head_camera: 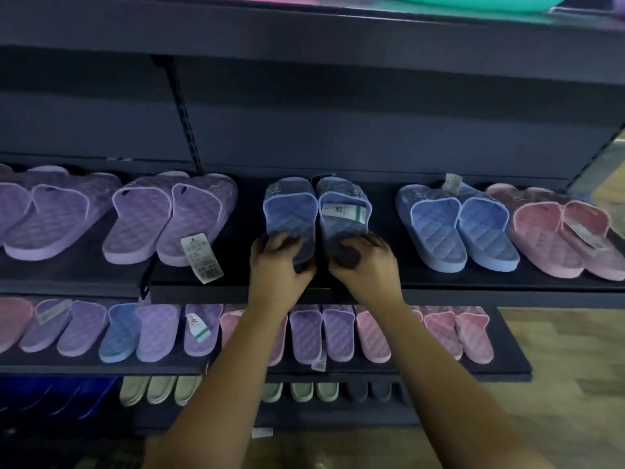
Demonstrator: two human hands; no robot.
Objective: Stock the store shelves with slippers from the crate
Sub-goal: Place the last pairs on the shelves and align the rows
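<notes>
A pair of blue quilted slippers lies on the dark middle shelf (236, 282), toes pointing to the back. My left hand (279, 262) grips the heel of the left blue slipper (291, 211). My right hand (365, 262) grips the heel of the right blue slipper (341, 211), which carries a white tag under its strap. Both heels are hidden by my fingers. The crate is out of view.
On the same shelf lie two purple pairs (169, 214) to the left, another blue pair (456, 225) and a pink pair (568, 238) to the right. The lower shelf (507, 367) holds several purple, blue and pink slippers. An upper shelf (304, 28) overhangs.
</notes>
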